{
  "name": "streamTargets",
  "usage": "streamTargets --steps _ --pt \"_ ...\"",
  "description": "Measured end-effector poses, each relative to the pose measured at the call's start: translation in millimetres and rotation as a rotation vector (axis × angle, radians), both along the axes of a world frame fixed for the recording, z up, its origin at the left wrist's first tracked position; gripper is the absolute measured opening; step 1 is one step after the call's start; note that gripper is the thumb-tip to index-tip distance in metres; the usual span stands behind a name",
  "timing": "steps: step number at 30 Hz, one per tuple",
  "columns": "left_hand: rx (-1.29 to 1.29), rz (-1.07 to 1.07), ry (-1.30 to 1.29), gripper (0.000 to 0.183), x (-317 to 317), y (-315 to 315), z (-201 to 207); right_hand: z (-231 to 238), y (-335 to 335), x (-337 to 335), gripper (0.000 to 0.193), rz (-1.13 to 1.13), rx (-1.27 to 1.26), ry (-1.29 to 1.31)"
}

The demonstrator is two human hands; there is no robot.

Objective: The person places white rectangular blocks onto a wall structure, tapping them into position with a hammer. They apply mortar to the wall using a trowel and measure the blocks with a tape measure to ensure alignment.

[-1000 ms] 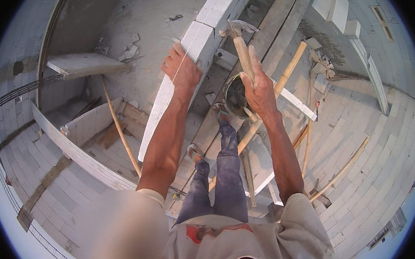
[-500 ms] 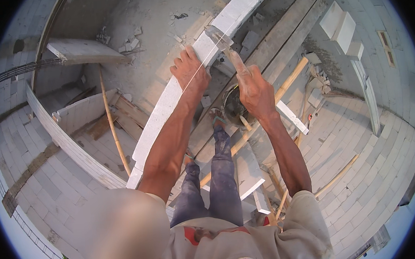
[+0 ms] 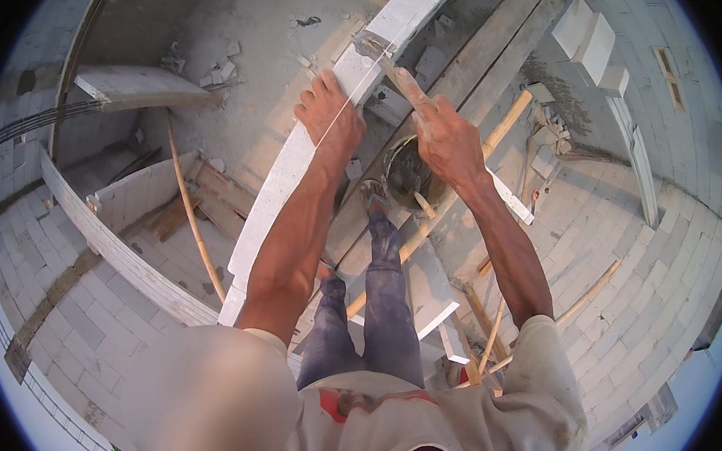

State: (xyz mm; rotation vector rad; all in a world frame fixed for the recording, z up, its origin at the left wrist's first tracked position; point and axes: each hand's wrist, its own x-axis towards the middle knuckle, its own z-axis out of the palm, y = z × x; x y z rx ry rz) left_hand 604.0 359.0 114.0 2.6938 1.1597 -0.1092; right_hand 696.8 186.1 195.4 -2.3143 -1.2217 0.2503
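A row of white blocks (image 3: pixel 279 177) runs diagonally from the lower left to the upper right. Across its top lies my left hand (image 3: pixel 329 112), fingers bent over the far edge and gripping the block. My right hand (image 3: pixel 451 141) is closed round the light handle of a trowel (image 3: pixel 395 76). Its grey blade rests on or just above the block top, beside a grey smear; exact contact is hard to make out. A thin taut string (image 3: pixel 366 78) follows the row and passes by my left wrist. Below my right hand stands a dark bucket (image 3: pixel 403 173) with grey mortar inside.
My sandalled feet (image 3: pixel 373 193) stand on wooden planks (image 3: pixel 491 52). A bamboo pole (image 3: pixel 506 126) crosses close to the bucket. White block pieces (image 3: pixel 585 42) lie at the right, and rubble (image 3: pixel 223 68) is scattered on the floor beyond the row. Block walls (image 3: pixel 76 297) surround the space.
The trowel blade has shifted slightly up and left over the block top. My right hand has turned a little and moved right, uncovering more of the bucket. My left hand stays on the block.
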Motion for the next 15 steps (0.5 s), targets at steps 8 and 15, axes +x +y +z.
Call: streamTargets --steps 8,15 --pt "0.017 -0.022 -0.025 0.089 -2.4 2.7 -8.2 -16.3 -2.2 10.4 0.084 0.023 -0.110 -0.027" --pt "0.012 -0.045 -0.108 0.095 -4.3 4.1 -18.1 -51.8 -6.2 12.6 0.080 0.008 -0.265 -0.082"
